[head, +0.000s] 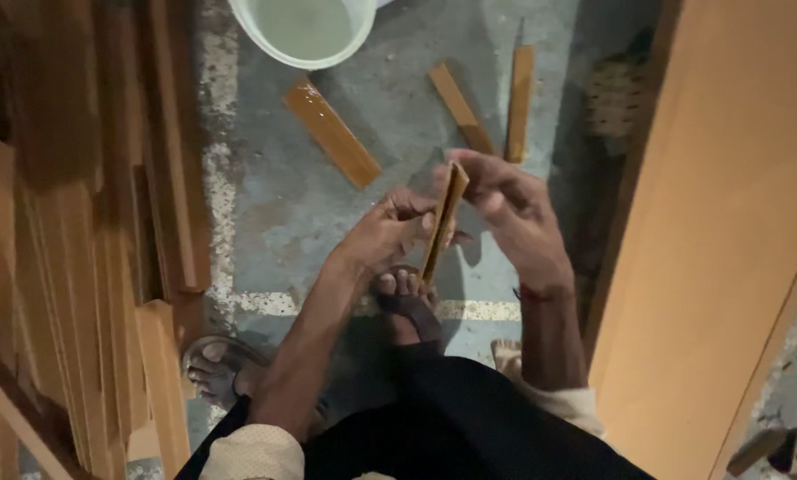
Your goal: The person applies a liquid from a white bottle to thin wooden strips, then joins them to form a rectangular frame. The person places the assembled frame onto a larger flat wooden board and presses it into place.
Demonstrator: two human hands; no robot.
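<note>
We hold one thin wooden strip [444,220] on edge above the concrete floor [274,204], our left hand [389,233] and right hand [514,213] both closed on it. Three glossy coated strips [332,132] already lie by a white bucket [302,31]; stacked boards [105,267] wait at left.

Wood strips, short: 4 total. 1 held upright btwn both hands [444,222]; 3 flat on floor beyond hands: 1 up-left of left hand [332,132], 2 just above right hand [460,107] [520,102].
Bucket, white: 1, far side of hands, up-left [265,40].
Hands: 2, left hand [389,233], right hand [514,213].
Sandalled feet: 2, below hands [404,302] [216,364].
Stacked boards left of left hand: count unclear.
</note>
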